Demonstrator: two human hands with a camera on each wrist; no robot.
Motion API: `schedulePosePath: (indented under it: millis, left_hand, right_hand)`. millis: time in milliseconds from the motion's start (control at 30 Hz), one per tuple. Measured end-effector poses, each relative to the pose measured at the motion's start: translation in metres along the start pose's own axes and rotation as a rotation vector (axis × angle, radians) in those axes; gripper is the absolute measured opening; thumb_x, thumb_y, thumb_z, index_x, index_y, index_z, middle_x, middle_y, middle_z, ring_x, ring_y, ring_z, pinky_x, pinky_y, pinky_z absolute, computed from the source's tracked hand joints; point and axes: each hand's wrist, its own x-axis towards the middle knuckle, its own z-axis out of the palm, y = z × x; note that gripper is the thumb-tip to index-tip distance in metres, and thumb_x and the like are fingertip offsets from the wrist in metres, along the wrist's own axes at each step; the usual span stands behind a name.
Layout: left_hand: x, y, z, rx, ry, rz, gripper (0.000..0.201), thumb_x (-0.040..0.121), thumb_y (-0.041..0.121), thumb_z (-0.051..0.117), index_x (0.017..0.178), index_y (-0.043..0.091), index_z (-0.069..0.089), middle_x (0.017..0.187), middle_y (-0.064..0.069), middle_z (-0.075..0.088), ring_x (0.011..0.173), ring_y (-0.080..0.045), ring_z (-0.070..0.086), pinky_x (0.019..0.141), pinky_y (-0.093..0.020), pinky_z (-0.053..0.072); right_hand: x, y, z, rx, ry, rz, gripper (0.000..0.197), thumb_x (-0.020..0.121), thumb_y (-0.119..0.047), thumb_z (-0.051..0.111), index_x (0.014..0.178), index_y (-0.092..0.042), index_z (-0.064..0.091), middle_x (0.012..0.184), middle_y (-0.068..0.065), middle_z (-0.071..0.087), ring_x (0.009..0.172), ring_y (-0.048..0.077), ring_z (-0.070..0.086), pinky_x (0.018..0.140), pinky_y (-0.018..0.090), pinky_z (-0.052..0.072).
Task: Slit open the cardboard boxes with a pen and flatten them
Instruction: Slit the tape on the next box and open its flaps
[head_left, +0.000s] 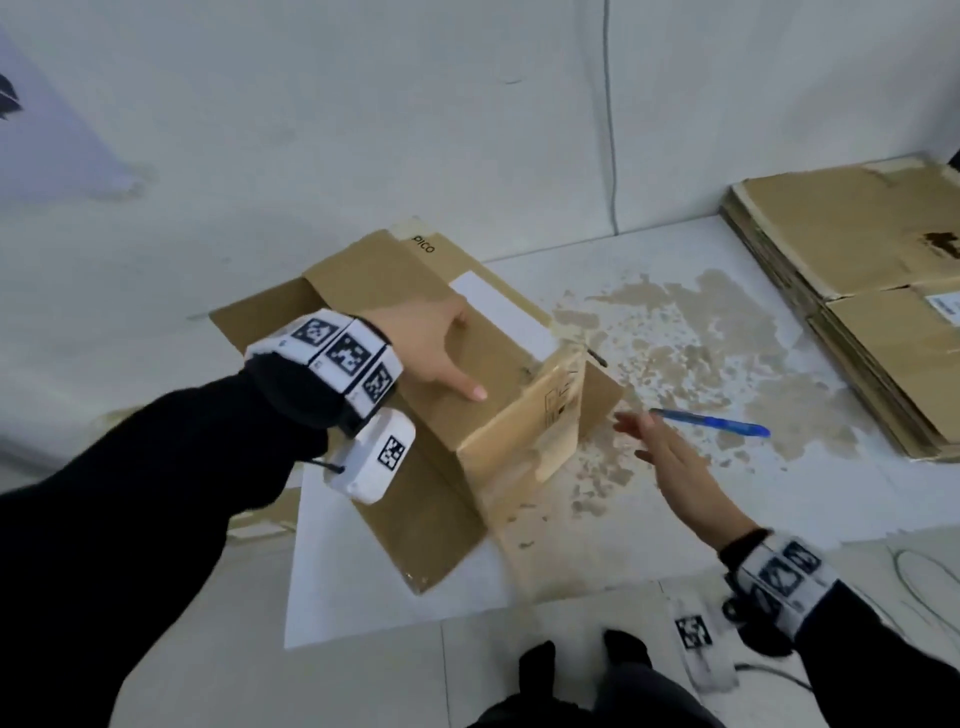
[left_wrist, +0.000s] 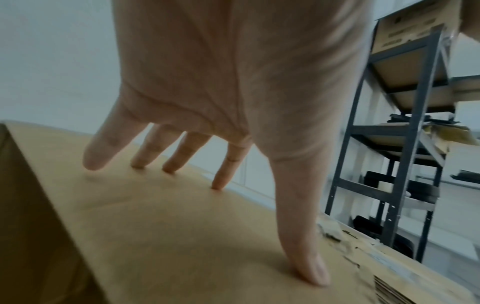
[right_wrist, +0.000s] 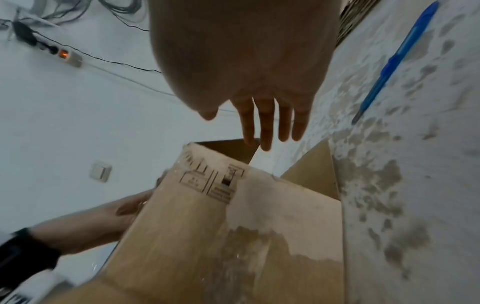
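A brown cardboard box (head_left: 483, 364) stands on a stained white sheet on the floor, its flaps loose at both ends. My left hand (head_left: 436, 348) lies flat on its top panel, fingers spread and fingertips (left_wrist: 218, 185) pressing the cardboard (left_wrist: 168, 236). My right hand (head_left: 670, 457) hovers open beside the box's right end, fingers straight, holding nothing. In the right wrist view those fingers (right_wrist: 267, 125) reach toward the printed end flap (right_wrist: 207, 176). A blue pen (head_left: 711, 422) lies on the sheet just beyond the right hand, also the pen (right_wrist: 397, 61) in the right wrist view.
A stack of flattened cardboard (head_left: 857, 291) lies at the right by the wall. A power strip (right_wrist: 59, 54) with cables sits on the floor. A metal shelf rack (left_wrist: 405, 144) stands past the box. My feet (head_left: 582, 660) are at the bottom edge.
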Motion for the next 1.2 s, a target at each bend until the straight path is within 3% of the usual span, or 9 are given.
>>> schedulePosePath:
  millis: [133, 333, 433, 600, 700, 800, 900, 1000, 1200]
  left_hand:
    - [-0.016, -0.001, 0.012, -0.055, 0.038, -0.044, 0.094, 0.066, 0.061, 0.075, 0.139, 0.025, 0.029, 0.141, -0.004, 0.037, 0.122, -0.024, 0.044, 0.098, -0.041, 0.043]
    - [-0.051, 0.035, 0.013, 0.273, 0.501, -0.056, 0.126, 0.071, 0.044, 0.076, 0.147, 0.027, -0.023, 0.155, -0.017, -0.023, 0.145, -0.037, -0.014, 0.115, -0.060, 0.004]
    - [-0.057, 0.050, 0.021, 0.712, 0.695, 0.200, 0.074, 0.084, 0.019, 0.049, 0.151, 0.024, 0.019, 0.159, -0.018, 0.005, 0.147, -0.034, 0.001, 0.115, -0.057, -0.005]
    - [-0.062, 0.081, 0.034, 0.601, 0.442, -0.159, 0.042, 0.095, 0.036, 0.039, 0.134, 0.019, 0.042, 0.139, -0.015, 0.046, 0.137, -0.029, 0.033, 0.116, -0.050, -0.008]
    - [-0.059, 0.107, 0.036, 0.380, 0.544, -0.364, 0.049, 0.095, 0.046, 0.025, 0.116, 0.011, 0.052, 0.123, -0.017, 0.056, 0.120, -0.032, 0.046, 0.113, -0.045, 0.019]
    - [-0.041, 0.128, 0.040, 0.285, 0.670, -0.541, 0.054, 0.095, 0.056, 0.025, 0.105, 0.009, 0.051, 0.109, -0.014, 0.055, 0.104, -0.030, 0.045, 0.093, -0.042, 0.033]
    - [-0.018, 0.144, 0.045, 0.283, 0.597, -0.650, 0.084, 0.086, 0.076, 0.023, 0.125, 0.006, 0.046, 0.127, -0.019, 0.047, 0.122, -0.035, 0.034, 0.101, -0.048, 0.026]
    - [-0.008, 0.151, 0.047, 0.344, 0.407, -0.682, 0.118, 0.071, 0.090, 0.024, 0.151, 0.005, 0.010, 0.155, -0.029, 0.001, 0.142, -0.048, -0.004, 0.113, -0.061, 0.006]
    - [-0.029, 0.137, 0.059, 0.305, 0.351, -0.616, 0.120, 0.064, 0.093, 0.032, 0.153, 0.017, 0.003, 0.156, -0.024, -0.013, 0.142, -0.045, -0.016, 0.115, -0.057, 0.009]
  right_hand:
    - [0.043, -0.030, 0.012, 0.223, -0.145, -0.029, 0.106, 0.067, -0.091, 0.020, 0.144, -0.020, 0.034, 0.146, -0.002, 0.041, 0.134, 0.014, 0.037, 0.112, 0.035, 0.028]
    - [0.084, -0.107, 0.010, 0.259, -0.168, -0.453, 0.032, 0.102, -0.029, 0.035, 0.100, -0.006, 0.058, 0.130, 0.004, 0.057, 0.115, 0.013, 0.056, 0.103, 0.038, 0.044]
    - [0.108, -0.119, 0.016, -0.101, -0.504, -0.514, 0.041, 0.088, -0.039, 0.061, 0.121, -0.017, 0.050, 0.133, -0.006, 0.049, 0.118, 0.003, 0.051, 0.101, 0.029, 0.041]
    - [0.134, -0.144, 0.022, -0.382, -0.763, -0.519, 0.068, 0.090, -0.034, 0.059, 0.145, -0.015, 0.024, 0.141, 0.001, 0.039, 0.127, 0.012, 0.040, 0.096, 0.008, 0.034]
    - [0.136, -0.151, -0.003, -0.964, -0.686, -0.844, 0.067, 0.086, -0.069, 0.031, 0.137, -0.027, 0.040, 0.124, -0.007, 0.055, 0.117, 0.013, 0.049, 0.107, 0.031, 0.025]
    - [0.123, -0.144, -0.046, -1.383, -0.625, -1.053, 0.032, 0.097, -0.046, 0.035, 0.111, -0.026, 0.056, 0.103, -0.011, 0.061, 0.100, 0.012, 0.055, 0.104, 0.037, 0.027]
    - [0.088, -0.123, -0.074, -1.434, -0.735, -0.863, 0.019, 0.098, -0.023, 0.036, 0.097, -0.016, 0.055, 0.089, 0.002, 0.063, 0.081, 0.021, 0.059, 0.077, 0.033, 0.046]
    - [0.048, -0.091, -0.078, -1.330, -0.738, -0.742, 0.019, 0.101, -0.018, 0.033, 0.106, -0.009, 0.050, 0.095, 0.007, 0.061, 0.078, 0.023, 0.056, 0.069, 0.027, 0.043]
    - [0.043, -0.098, -0.076, -0.769, -0.836, -0.411, 0.040, 0.100, -0.037, 0.035, 0.100, -0.005, 0.060, 0.084, 0.009, 0.066, 0.073, 0.022, 0.065, 0.063, 0.025, 0.052]
